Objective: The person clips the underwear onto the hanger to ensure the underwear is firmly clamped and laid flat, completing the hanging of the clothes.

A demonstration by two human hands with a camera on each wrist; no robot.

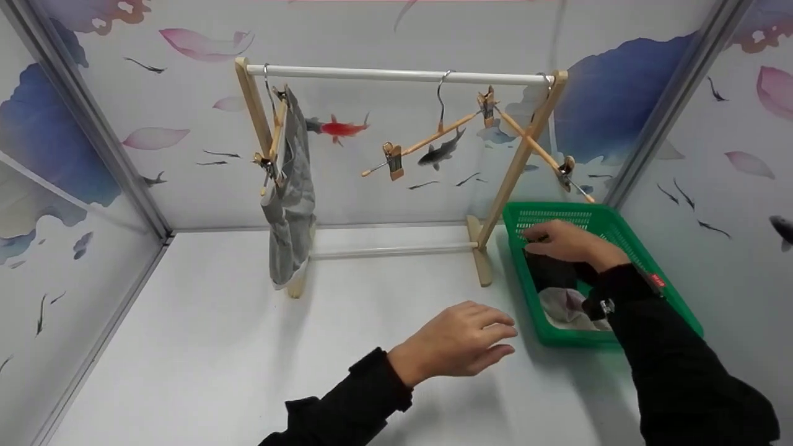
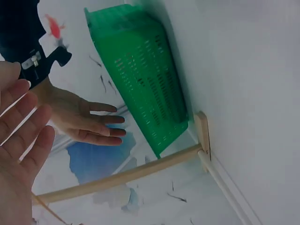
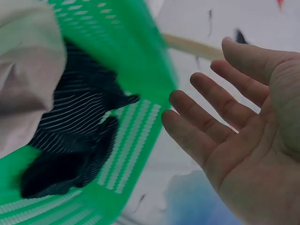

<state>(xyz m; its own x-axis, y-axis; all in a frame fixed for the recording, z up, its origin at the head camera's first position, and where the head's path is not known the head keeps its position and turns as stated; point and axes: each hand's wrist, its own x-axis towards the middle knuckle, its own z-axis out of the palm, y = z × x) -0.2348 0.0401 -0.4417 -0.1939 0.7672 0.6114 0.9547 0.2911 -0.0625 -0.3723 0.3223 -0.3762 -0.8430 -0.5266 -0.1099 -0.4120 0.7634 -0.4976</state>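
My right hand (image 1: pixel 567 241) hangs over the green basket (image 1: pixel 542 337) with its fingers loosely extended and nothing in them. Inside the basket lie a dark, white-striped cloth (image 3: pixel 77 105) and a pale cloth (image 3: pixel 23 75), partly covered by my right arm in the head view. My left hand (image 1: pixel 461 341) hovers over the white table left of the basket, palm turned toward it, fingers relaxed and holding nothing. On the rack's left end a grey garment (image 1: pixel 294 204) hangs from a clip hanger (image 1: pixel 277 139).
A wooden rack with a white rod (image 1: pixel 372 74) stands at the back. Two clip hangers without clothes, one a wooden hanger (image 1: pixel 427 144), hang toward its right end; the right one reaches above the basket. Patterned panels (image 1: pixel 712 186) enclose the table (image 1: pixel 204 347).
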